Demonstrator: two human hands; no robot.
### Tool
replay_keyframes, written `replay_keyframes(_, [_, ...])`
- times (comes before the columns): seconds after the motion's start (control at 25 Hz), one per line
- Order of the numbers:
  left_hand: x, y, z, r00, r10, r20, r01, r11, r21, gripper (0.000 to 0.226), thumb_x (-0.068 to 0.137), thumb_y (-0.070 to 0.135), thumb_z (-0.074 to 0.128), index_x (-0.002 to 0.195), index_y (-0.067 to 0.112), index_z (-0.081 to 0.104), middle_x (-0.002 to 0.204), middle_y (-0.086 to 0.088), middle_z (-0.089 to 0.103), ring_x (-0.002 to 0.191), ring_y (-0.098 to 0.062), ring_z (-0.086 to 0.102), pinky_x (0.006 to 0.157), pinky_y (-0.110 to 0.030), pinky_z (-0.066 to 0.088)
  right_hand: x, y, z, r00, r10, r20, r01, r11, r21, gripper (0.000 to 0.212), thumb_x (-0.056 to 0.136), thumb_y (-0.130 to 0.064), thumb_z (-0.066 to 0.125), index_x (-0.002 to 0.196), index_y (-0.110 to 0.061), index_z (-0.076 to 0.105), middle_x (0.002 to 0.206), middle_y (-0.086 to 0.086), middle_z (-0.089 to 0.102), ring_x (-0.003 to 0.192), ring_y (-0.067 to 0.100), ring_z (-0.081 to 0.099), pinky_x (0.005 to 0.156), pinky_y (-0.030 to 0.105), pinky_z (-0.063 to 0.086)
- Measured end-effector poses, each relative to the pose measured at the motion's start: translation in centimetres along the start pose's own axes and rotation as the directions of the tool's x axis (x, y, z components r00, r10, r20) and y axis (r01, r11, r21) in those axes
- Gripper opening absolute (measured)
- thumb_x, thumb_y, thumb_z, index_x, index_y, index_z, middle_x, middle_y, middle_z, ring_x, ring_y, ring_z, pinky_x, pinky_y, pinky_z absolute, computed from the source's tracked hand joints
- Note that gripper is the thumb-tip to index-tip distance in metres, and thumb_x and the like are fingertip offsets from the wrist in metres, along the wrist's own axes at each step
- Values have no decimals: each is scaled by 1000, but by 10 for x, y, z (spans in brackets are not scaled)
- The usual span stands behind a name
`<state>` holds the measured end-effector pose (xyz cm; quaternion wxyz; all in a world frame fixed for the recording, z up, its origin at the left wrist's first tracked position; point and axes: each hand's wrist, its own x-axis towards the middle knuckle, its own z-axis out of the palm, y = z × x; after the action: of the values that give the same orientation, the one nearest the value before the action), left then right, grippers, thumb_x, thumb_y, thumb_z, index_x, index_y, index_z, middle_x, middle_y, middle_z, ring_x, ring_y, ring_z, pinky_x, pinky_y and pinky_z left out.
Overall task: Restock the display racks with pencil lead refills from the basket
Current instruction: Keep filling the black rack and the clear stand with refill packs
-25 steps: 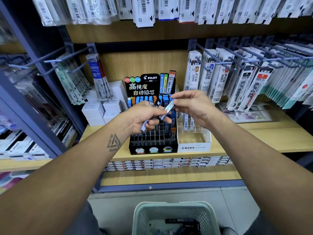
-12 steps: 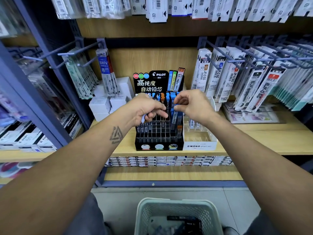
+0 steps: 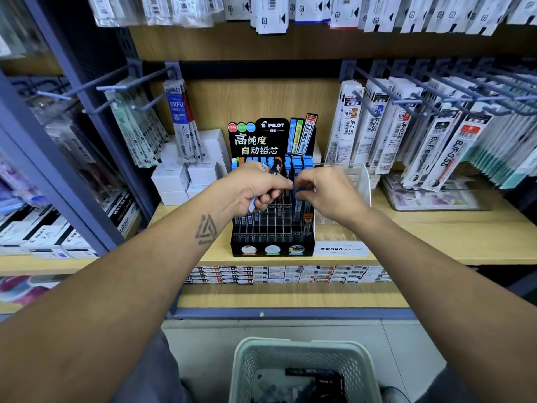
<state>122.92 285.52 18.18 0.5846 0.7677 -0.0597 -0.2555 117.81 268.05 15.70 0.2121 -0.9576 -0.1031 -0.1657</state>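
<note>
L hand [image 3: 255, 189] grips a bunch of slim blue-capped lead refill tubes [image 3: 276, 170] over the black tiered Pilot display rack [image 3: 271, 228]. R hand [image 3: 325, 190] pinches one blue-capped tube [image 3: 299, 189] w/ fingertips, just above rack slots. Pale green mesh plastic basket [image 3: 305, 353] below.

Black PILOT rack [image 3: 271, 241] on shelf, blue-capped lead refills [image 3: 297, 165] upright in back slots, pale basket [image 3: 302, 349] on floor
</note>
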Motion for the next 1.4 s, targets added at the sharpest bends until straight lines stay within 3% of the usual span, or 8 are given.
replay_keyframes(0.12, [1, -3, 2, 997, -30, 71, 35, 997, -70, 19, 90, 10, 72, 85, 11, 54, 49, -2, 44, 35, -8, 31, 34, -14, 22, 3, 4, 2, 999, -47, -26, 45, 998, -46, 3, 84, -20, 78, 87, -19, 78, 89, -5, 70, 86, 17, 63, 84, 39, 53])
replay_keyframes(0.2, [0, -3, 4, 987, -42, 157, 62, 990, -126, 21, 91, 7, 71, 83, 10, 51, 48, -1, 42, 33, -7, 31, 32, -14, 21, 6, 0, -5, 989, 118, -87, -93, 964, 248, 5, 88, -13, 73, 88, -16, 78, 87, -1, 71, 83, 16, 65, 82, 35, 55])
replay_keyframes(0.32, [-7, 1, 10, 951, -29, 309, 76, 987, -141, 13, 94, 8, 66, 82, 8, 62, 50, -1, 43, 33, -6, 32, 32, -14, 21, 7, -11, -19, 944, 305, 127, -280, 534, 798, 7, 91, -8, 70, 94, -11, 76, 84, 5, 74, 75, 14, 66, 71, 27, 57])
replay_keyframes(0.64, [-7, 9, 6, 949, -63, 308, 121, 977, -175, 11, 97, 11, 59, 96, 0, 61, 80, -18, 67, 35, -5, 33, 31, -14, 25, -1, 10, -34, 907, 394, 148, -329, 443, 834, 20, 83, 2, 75, 101, 9, 71, 72, 11, 69, 57, 13, 63, 57, 23, 55])
replay_keyframes(0.88, [-7, 7, 9, 976, -39, 212, 75, 984, -163, 24, 97, 2, 57, 118, -11, 58, 99, -32, 70, 33, -6, 34, 31, -15, 28, -4, 12, -39, 873, 426, 239, -365, 242, 899, 21, 82, 11, 71, 103, 8, 68, 76, 14, 70, 66, 20, 68, 67, 25, 60])
replay_keyframes(1.12, [3, 17, 22, 989, -43, 139, 80, 958, -274, 6, 95, 4, 58, 98, -1, 60, 63, -9, 58, 35, -6, 32, 29, -16, 24, -4, 38, -63, 816, 577, -12, -231, 346, 909, 13, 83, 11, 71, 91, 1, 71, 73, 12, 71, 65, 20, 69, 66, 27, 60])
replay_keyframes(1.32, [6, 23, 32, 976, -86, 199, 164, 892, -420, 8, 92, -3, 46, 90, 1, 53, 72, -13, 57, 46, -7, 37, 34, -16, 31, 1, 56, -46, 876, 465, -129, -354, 801, 482, 15, 87, -2, 74, 86, -16, 72, 82, 3, 70, 74, 17, 70, 74, 26, 56])
replay_keyframes(1.4, [7, 22, 36, 974, -104, 201, 180, 894, -409, 12, 95, -2, 47, 89, -3, 57, 80, -20, 62, 48, -7, 40, 37, -15, 35, 4, 55, -37, 909, 390, -145, -333, 891, 308, 12, 87, -9, 76, 91, -20, 75, 82, -1, 71, 74, 11, 69, 73, 20, 52])
